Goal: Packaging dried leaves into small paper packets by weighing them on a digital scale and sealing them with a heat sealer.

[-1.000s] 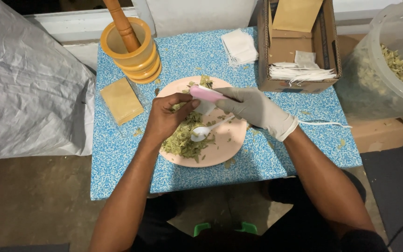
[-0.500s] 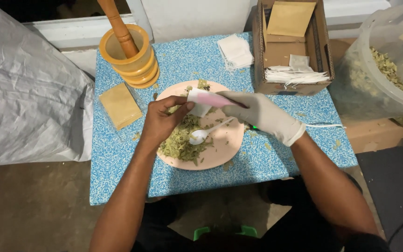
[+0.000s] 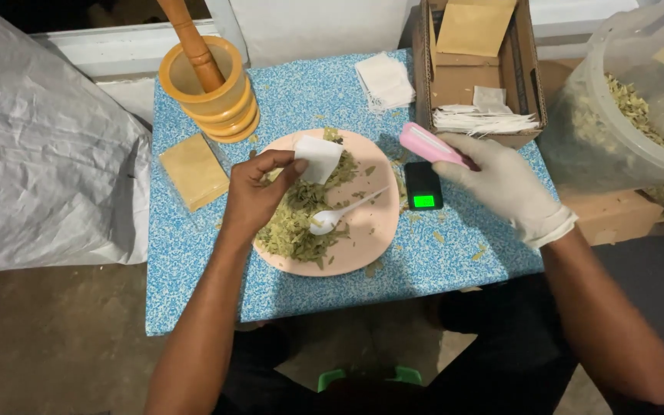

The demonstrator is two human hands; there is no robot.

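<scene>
1. Over the pink plate (image 3: 363, 257) on the blue speckled desk (image 3: 194, 292), I see the left hand (image 3: 259, 192) pinching a small white paper sachet (image 3: 318, 157) between thumb and fingertips, just above the heap of dried green leaves (image 3: 297, 223).
2. The right hand (image 3: 501, 184), gloved in white, is closed around a pink sealer-like tool (image 3: 428, 146), its long axis slanting from upper left down toward the palm.
3. The sachet lies to the left of the tool's tip, a short way apart; the left hand is the nearer.
4. A white plastic spoon (image 3: 340, 215) rests on the plate, its handle pointing toward the small black scale (image 3: 423, 184).
5. A wooden mortar (image 3: 209, 88) stands at the back left.
</scene>
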